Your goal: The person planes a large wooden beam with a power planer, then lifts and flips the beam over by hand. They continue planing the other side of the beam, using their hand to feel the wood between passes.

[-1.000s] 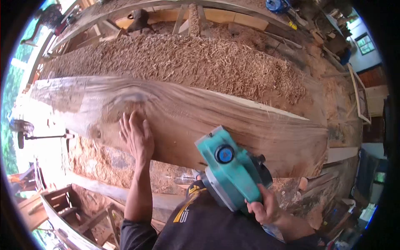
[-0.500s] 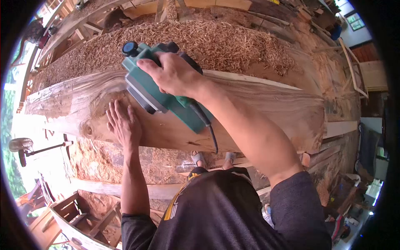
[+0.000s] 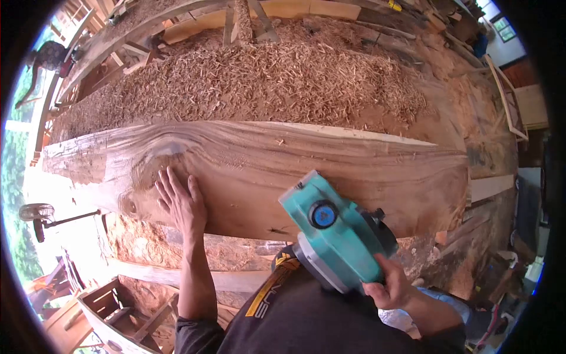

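Observation:
A wide, thick wooden plank [image 3: 253, 177] with wavy grain and knots lies crosswise in front of me. My left hand [image 3: 184, 203] rests flat on its left part, fingers stretched out and slightly spread, near a knot. In my right hand [image 3: 392, 286] is a teal electric planer [image 3: 339, 233] with a blue-capped round knob. My fingers are closed at its rear end, close to my body; the handle itself is mostly hidden. The planer's front overlaps the near edge of the plank in this view.
A deep heap of wood shavings [image 3: 283, 79] spreads beyond the plank. At lower left stands a wooden crate [image 3: 103, 318], with a fan [image 3: 38, 215] above it. A wooden frame [image 3: 506, 100] leans at the right. Shavings also cover the ground near my feet.
My right hand has drawn the planer from over the left-middle of the plank back toward my body and right, turning it. My left hand stays on the plank.

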`<state>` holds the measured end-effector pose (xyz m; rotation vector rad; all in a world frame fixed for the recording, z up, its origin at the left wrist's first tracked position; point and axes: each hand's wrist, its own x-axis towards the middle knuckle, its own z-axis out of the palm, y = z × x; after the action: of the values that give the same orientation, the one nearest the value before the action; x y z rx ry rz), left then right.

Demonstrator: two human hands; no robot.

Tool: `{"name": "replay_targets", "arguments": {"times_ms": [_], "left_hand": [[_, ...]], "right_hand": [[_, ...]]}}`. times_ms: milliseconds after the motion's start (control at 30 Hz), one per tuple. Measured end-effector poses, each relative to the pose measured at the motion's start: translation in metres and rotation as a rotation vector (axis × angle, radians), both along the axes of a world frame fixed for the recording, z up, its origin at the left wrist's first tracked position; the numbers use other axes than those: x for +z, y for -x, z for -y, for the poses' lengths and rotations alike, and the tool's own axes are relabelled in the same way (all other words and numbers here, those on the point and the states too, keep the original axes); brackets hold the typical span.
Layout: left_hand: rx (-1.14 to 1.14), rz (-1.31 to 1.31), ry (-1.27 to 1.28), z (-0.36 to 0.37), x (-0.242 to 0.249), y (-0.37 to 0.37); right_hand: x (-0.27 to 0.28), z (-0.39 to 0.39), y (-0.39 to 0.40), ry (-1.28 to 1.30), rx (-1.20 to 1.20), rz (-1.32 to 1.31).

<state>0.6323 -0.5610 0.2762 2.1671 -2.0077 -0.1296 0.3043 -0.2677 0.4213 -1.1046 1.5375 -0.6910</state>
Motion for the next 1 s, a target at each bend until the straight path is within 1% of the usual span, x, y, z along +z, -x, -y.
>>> {"name": "replay_targets", "arguments": {"times_ms": [67, 133, 200, 267, 300, 367, 400, 467, 533, 633, 667, 700, 767, 800, 867, 900, 933, 1000], "left_hand": [[0.017, 0.011, -0.006, 0.001, 0.000, 0.000], [0.007, 0.017, -0.003, 0.001, -0.001, 0.000], [0.004, 0.016, 0.009, 0.003, 0.002, 0.001], [-0.010, 0.024, 0.026, -0.001, 0.004, 0.004], [-0.020, 0.032, 0.040, 0.000, 0.005, 0.004], [-0.033, 0.027, 0.082, -0.001, 0.003, 0.002], [-0.029, 0.015, 0.082, -0.001, 0.001, 0.001], [-0.023, -0.006, 0.085, 0.001, -0.001, -0.002], [-0.013, -0.073, 0.091, -0.002, -0.001, -0.006], [-0.011, -0.143, 0.085, 0.000, 0.000, -0.009], [-0.004, -0.138, 0.081, -0.002, -0.001, -0.012], [-0.009, -0.137, 0.076, -0.002, -0.003, -0.013], [-0.005, -0.147, 0.038, 0.000, 0.000, -0.006], [0.000, -0.154, 0.038, 0.002, 0.003, -0.004], [-0.001, -0.161, 0.021, 0.000, 0.004, -0.005], [-0.005, -0.158, 0.047, 0.002, -0.009, -0.014], [-0.018, -0.154, 0.071, 0.002, -0.013, -0.017], [0.025, -0.152, 0.066, 0.006, -0.018, -0.017]], "right_hand": [[-0.001, 0.041, -0.010, 0.015, -0.024, 0.001], [0.004, 0.091, -0.024, 0.062, -0.099, 0.072], [0.003, 0.145, -0.037, 0.182, -0.109, 0.002], [-0.001, 0.207, -0.048, 0.276, -0.128, -0.003], [-0.005, 0.234, -0.053, 0.288, -0.126, 0.014], [-0.038, 0.285, -0.057, 0.507, -0.063, 0.000], [-0.029, 0.294, -0.059, 0.448, -0.023, 0.027], [-0.029, 0.289, -0.062, 0.434, -0.006, -0.078], [-0.034, 0.253, -0.062, 0.547, -0.037, -0.048], [-0.010, 0.162, -0.058, 0.396, -0.057, -0.008], [-0.005, 0.129, -0.058, 0.310, -0.069, -0.047], [-0.004, 0.097, -0.052, 0.243, -0.024, -0.011], [0.002, 0.044, -0.045, 0.077, 0.017, -0.090], [0.009, 0.032, -0.044, 0.041, 0.038, -0.127], [0.014, 0.039, -0.048, 0.024, 0.043, -0.112], [0.010, 0.050, -0.050, 0.087, 0.031, -0.119], [0.005, 0.066, -0.055, 0.146, 0.017, -0.130], [-0.002, 0.109, -0.066, 0.153, -0.026, -0.118]]}}
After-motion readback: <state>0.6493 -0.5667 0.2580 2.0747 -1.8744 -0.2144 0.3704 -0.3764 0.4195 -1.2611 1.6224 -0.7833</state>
